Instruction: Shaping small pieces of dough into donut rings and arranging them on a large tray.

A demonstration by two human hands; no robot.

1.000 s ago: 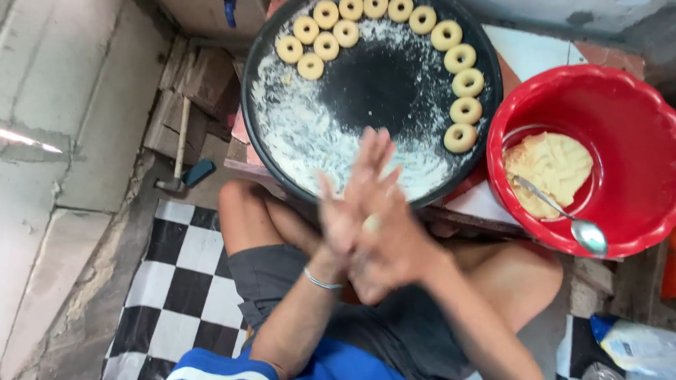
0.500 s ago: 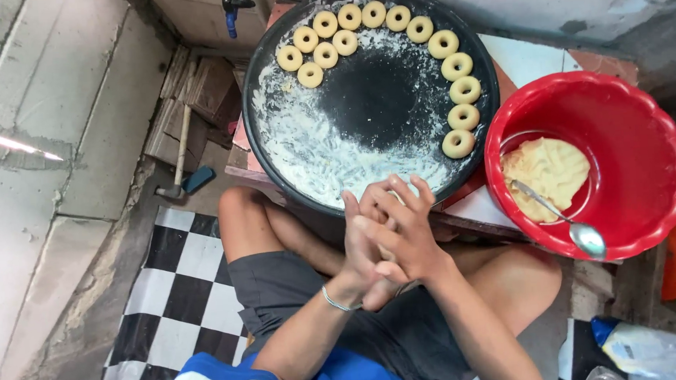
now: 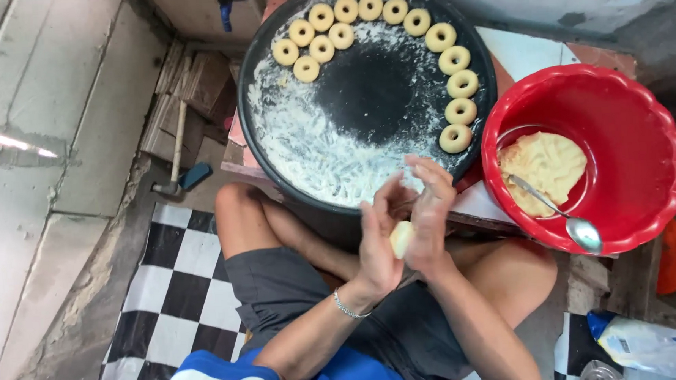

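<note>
You see a shiny red plastic bowl [image 3: 631, 124], a shiny metal spoon [image 3: 575, 225], and a round black floury tray [image 3: 364, 98].

Your layout: round tray [image 3: 275, 151] ahead, dough rings [image 3: 454, 59] along its far and right rim. Basin [image 3: 639, 124] right of tray, holding dough [image 3: 544, 166] and spoon [image 3: 563, 217]. Hammer [image 3: 175, 155] left, on floor. Checkered mat [image 3: 179, 284] beneath your legs.

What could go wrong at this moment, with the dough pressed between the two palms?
The dough piece sits between the left hand and right hand over the lap, not the floured tray; a slip would likely drop it on the shorts. The spoon leans on the red bowl rim and might tip out.
</note>
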